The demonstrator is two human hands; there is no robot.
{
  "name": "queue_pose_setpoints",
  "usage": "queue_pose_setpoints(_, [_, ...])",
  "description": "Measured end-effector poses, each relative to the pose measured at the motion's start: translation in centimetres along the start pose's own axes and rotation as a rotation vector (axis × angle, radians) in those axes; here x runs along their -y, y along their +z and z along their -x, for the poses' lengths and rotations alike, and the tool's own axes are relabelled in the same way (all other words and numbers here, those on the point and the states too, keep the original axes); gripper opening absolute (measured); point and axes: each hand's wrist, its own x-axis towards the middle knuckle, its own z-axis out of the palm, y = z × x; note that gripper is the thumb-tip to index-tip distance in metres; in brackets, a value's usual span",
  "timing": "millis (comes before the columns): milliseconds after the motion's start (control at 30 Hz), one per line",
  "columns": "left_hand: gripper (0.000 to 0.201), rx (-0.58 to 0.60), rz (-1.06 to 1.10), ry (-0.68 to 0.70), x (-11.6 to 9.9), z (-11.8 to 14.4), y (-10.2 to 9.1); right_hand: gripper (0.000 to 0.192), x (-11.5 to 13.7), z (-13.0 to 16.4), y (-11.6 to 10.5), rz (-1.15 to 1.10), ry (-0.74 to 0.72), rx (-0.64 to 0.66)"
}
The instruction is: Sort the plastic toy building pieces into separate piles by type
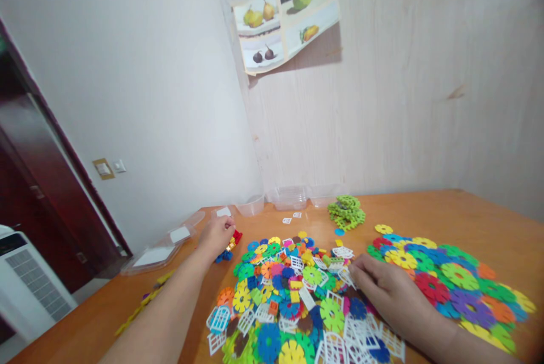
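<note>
My left hand [217,235] is reached out to the far left of the table, its fingers closed. Close beside its fingertips sit small toy bricks [232,244] in red, yellow and blue; whether it grips one is hidden. At the right side of a mixed heap, my right hand [378,280] has thumb and fingers pinched together. Its fingertips meet a white lattice toy window [347,276], but I cannot tell what lies between them. The heap holds notched plastic discs [332,314], small bricks [294,296] and several more white windows.
Sorted notched discs [461,276] spread at the right. A green cluster of linked pieces [346,212] stands at the back. Clear plastic tubs [288,198] line the wall, with lids [155,256] at the left. Yellow and purple pieces [147,300] lie behind my left forearm.
</note>
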Motion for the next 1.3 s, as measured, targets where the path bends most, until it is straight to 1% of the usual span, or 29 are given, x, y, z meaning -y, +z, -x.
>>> queue_pose_setpoints(100, [0.013,0.124,-0.021,0.158,-2.8,0.4,2.0,0.036,0.0,0.0,0.0,0.008,0.002,0.016])
queue_pose_setpoints(200, [0.014,0.270,-0.041,0.256,-5.4,0.8,4.4,0.037,0.1,0.0,0.0,0.029,-0.002,0.013])
queue_pose_setpoints(333, [0.018,0.412,-0.066,0.309,-7.9,1.2,7.2,0.035,0.0,0.1,0.1,0.038,-0.010,0.004])
queue_pose_setpoints(433, [0.020,0.486,-0.084,0.308,-9.2,1.2,8.2,0.036,0.0,0.1,0.2,0.028,-0.010,0.012])
queue_pose_setpoints(567, [0.023,0.551,-0.101,0.288,-10.1,1.0,8.6,0.038,0.0,0.0,0.3,0.008,-0.002,0.014])
queue_pose_setpoints(700, [0.017,0.594,-0.099,0.257,-10.5,0.8,8.7,0.037,0.1,0.1,0.2,0.011,-0.003,0.001])
queue_pose_setpoints(800, [0.014,0.593,-0.068,0.233,-10.5,0.8,8.7,0.036,0.2,0.1,0.1,0.026,-0.001,-0.003])
queue_pose_setpoints(1033, [0.013,0.577,0.033,0.204,-10.2,1.2,8.4,0.035,0.3,0.1,0.1,0.025,0.006,0.009])
queue_pose_setpoints(1100, [0.014,0.578,0.066,0.197,-10.0,1.3,8.3,0.035,0.4,0.1,0.1,0.026,0.009,0.008])
queue_pose_setpoints(1300, [0.028,0.592,0.160,0.182,-10.3,2.0,7.7,0.035,0.2,-0.1,0.1,0.034,0.006,0.005])
